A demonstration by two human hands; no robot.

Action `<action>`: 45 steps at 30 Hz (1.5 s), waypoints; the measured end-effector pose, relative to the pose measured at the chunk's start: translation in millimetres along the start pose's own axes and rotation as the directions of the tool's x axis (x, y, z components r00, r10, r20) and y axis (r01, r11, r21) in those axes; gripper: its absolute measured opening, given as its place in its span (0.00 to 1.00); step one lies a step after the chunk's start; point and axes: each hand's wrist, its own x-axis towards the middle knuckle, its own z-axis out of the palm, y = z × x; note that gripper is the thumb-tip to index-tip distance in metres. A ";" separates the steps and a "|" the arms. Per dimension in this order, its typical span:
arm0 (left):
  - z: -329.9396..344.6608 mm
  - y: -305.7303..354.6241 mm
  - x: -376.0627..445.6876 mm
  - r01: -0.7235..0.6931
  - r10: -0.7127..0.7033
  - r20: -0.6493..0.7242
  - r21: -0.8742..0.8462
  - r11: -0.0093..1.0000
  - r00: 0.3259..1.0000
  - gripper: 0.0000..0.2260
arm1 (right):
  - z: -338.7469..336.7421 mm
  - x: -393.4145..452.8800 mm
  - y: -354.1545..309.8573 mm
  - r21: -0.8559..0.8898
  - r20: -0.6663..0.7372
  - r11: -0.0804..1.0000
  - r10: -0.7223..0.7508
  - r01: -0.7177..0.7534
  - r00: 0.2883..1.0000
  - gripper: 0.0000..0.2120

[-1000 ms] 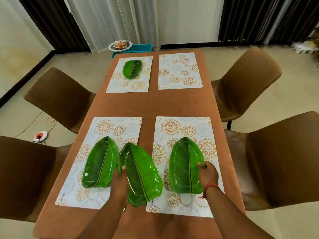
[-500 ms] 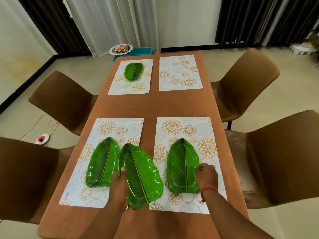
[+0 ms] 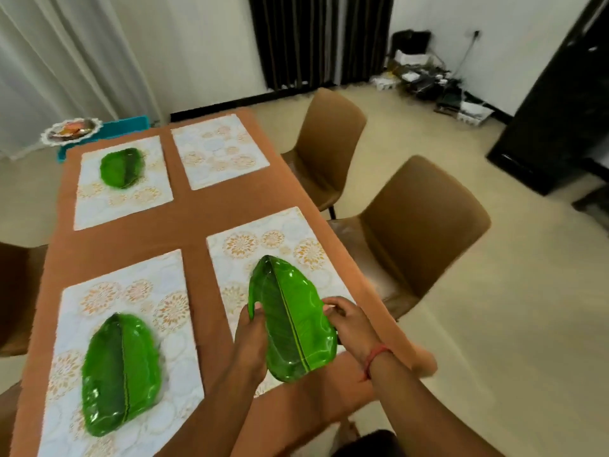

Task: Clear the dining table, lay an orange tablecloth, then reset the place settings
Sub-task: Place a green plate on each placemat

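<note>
An orange tablecloth [image 3: 194,222] covers the table, with a patterned placemat at each setting. Both hands hold one green leaf-shaped plate [image 3: 293,324] just above the near right placemat [image 3: 263,242]. My left hand [image 3: 252,338] grips its left rim and my right hand [image 3: 349,324] pinches its right rim. Whether another plate lies under it, I cannot tell. A second leaf plate [image 3: 120,374] lies on the near left placemat [image 3: 131,291]. A third [image 3: 122,168] sits on the far left mat. The far right placemat [image 3: 219,150] is bare.
Two brown chairs [image 3: 418,225] [image 3: 329,136] stand along the table's right side, and a chair edge [image 3: 16,291] shows at the left. A teal stool with a tray [image 3: 72,130] stands beyond the far end. A black cabinet [image 3: 560,110] and floor clutter [image 3: 428,77] are at the right.
My view has swung to the right. The plate my left hand held between the two near mats is now over the near right mat, held by both hands. My right hand left the table.
</note>
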 end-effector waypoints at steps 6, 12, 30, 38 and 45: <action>93.1 -2.7 -28.4 0.084 -0.079 0.194 -0.013 0.996 0.978 0.11 | -80.0 -35.4 13.4 0.130 -0.193 0.991 -0.005 0.030 0.981 0.15; 224.4 -5.8 -45.3 0.159 -0.153 0.311 0.006 0.987 0.938 0.14 | -199.6 -35.4 20.0 0.254 -0.296 0.961 -0.031 0.110 0.955 0.13; 688.1 -6.9 -45.5 0.281 -0.124 0.511 -0.242 0.929 0.850 0.12 | -617.9 74.1 -26.9 0.531 -0.433 0.819 0.043 0.216 0.900 0.22; 830.1 50.7 92.8 0.202 -0.026 0.469 -0.328 0.923 0.883 0.13 | -729.2 247.4 -98.7 0.470 -0.267 0.874 0.008 0.123 0.964 0.24; 921.4 115.8 207.3 0.144 0.024 0.387 -0.399 0.906 0.922 0.13 | -781.3 405.1 -169.2 0.478 -0.211 0.872 -0.001 0.104 0.978 0.23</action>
